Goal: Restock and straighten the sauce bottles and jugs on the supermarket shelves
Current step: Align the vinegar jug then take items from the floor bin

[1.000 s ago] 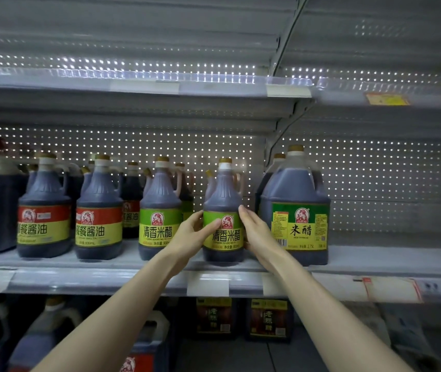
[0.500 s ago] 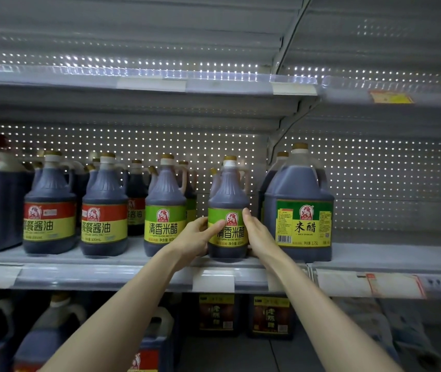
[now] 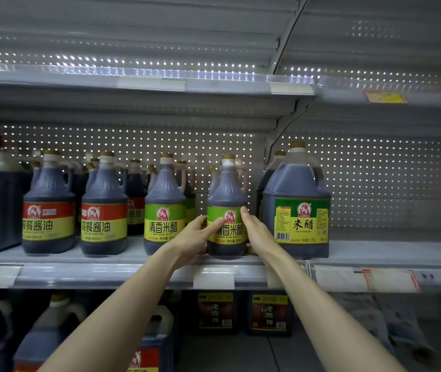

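green-labelled dark plastic vinegar bottle [image 3: 226, 210]: upright at shelf [image 3: 133, 257] front edge | left hand [image 3: 196, 234], right hand [image 3: 258, 232]: fingers clasp its label sides | handling: likely heavy, rigid, slick; grip low on body

view: head-worn, wide-angle | faces: forward — square onto the middle shelf [image 3: 106, 275] | range: near | upper shelf [image 3: 133, 84] seen from below, lower shelf [image 3: 227, 353] from above
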The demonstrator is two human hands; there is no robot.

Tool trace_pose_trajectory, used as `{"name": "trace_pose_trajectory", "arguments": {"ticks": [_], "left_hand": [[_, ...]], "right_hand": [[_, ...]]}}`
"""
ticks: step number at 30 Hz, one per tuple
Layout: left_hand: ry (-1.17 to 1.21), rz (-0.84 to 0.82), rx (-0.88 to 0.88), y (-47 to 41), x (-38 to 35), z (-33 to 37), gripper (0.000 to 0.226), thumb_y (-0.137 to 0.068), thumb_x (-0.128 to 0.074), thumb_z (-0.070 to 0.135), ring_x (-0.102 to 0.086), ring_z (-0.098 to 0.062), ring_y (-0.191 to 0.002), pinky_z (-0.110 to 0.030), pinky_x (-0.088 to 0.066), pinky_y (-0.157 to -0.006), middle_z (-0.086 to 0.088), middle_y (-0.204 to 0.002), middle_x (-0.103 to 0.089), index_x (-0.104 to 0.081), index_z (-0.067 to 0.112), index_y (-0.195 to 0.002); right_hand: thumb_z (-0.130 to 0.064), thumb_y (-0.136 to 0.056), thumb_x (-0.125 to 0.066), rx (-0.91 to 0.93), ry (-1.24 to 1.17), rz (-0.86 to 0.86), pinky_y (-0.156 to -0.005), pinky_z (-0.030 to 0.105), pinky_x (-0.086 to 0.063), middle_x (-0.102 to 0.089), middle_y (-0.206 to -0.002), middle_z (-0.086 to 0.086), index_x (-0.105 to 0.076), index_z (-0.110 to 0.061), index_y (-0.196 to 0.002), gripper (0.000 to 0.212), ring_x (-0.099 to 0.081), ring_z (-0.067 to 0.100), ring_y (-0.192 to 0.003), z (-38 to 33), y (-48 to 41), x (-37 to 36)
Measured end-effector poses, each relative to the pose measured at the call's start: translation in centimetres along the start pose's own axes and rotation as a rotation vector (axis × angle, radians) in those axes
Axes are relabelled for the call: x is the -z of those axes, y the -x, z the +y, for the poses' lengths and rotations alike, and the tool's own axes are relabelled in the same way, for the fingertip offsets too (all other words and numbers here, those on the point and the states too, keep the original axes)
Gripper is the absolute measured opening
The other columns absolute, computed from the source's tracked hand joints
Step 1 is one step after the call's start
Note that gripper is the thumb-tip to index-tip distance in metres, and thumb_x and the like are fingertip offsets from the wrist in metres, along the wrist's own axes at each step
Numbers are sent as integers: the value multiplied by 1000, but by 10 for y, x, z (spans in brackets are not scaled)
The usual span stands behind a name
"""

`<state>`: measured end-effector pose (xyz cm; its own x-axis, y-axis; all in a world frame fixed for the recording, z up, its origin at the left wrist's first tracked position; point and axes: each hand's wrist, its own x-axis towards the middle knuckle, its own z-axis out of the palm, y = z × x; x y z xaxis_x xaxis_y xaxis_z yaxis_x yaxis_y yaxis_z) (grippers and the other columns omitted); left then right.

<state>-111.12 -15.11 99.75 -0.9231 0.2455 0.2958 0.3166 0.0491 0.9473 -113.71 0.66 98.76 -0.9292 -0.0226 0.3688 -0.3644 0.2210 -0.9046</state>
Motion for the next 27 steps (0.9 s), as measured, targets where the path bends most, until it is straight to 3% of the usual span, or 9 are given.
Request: {"name": "trace_pose_trajectory", "arguments": {"ticks": [2, 4, 7, 11, 16, 21, 27], "left_hand": [[1, 0, 2, 0, 0, 0, 42, -98, -49, 34, -56, -1, -95, -24, -44, -69, 5, -116, -58, -43, 14, -134], [-6, -8, 7, 0, 1, 0, 45, -98, -49, 34, -56, -3, -97, -22, -43, -67, 3, -119, -58, -42, 12, -137], [-17, -32, 7, 0, 3, -1, 47, -98, -48, 35, -54, -10, -107, -28, -45, -83, 0, -128, -56, -40, 12, -139], [-14, -51, 7, 0, 4, -1, 44, -99, -46, 35, -49, -14, -117, -43, -34, -105, 2, -128, -55, -42, 15, -138], [-28, -50, 0, 0, 3, 1, 38, -100, -45, 34, -53, -11, -110, -35, -41, -94, 0, -128, -56, -44, 15, -133], [-37, -54, 23, -1, 4, 0, 44, -99, -45, 36, -50, -14, -117, -40, -36, -100, 2, -129, -55, -41, 15, -138], [-39, -57, 24, 1, 3, 1, 46, -100, -44, 36, -48, -15, -118, -45, -32, -108, 2, -128, -54, -40, 14, -140]], "right_hand": [[-64, -95, -33, -13, -16, -11, -107, 47, -42, -58, -132, 3, -50, -24, -133, 58, -54, 21, -122, 1, -2, 0], [-62, -95, -33, -14, -27, -16, -107, 46, -42, -59, -131, 3, -50, -23, -133, 57, -54, 20, -121, 0, -2, 0], [-59, -97, -33, -19, -37, -24, -106, 43, -43, -59, -123, 1, -49, -21, -133, 54, -54, 19, -117, 0, -1, 2], [-60, -97, -33, -9, -23, -21, -105, 44, -43, -60, -124, 2, -51, -25, -126, 49, -55, 20, -118, 1, -2, 2], [-63, -95, -32, -9, 7, -14, -106, 46, -42, -59, -129, 3, -51, -24, -132, 57, -54, 22, -121, 1, -1, 1], [-65, -94, -32, -14, 22, -8, -106, 47, -42, -60, -126, 2, -52, -32, -119, 46, -55, 22, -120, -1, 0, 1], [-64, -95, -31, -11, 30, -4, -106, 47, -42, -60, -127, 1, -53, -29, -125, 51, -54, 21, -120, -3, 3, 0]]}}
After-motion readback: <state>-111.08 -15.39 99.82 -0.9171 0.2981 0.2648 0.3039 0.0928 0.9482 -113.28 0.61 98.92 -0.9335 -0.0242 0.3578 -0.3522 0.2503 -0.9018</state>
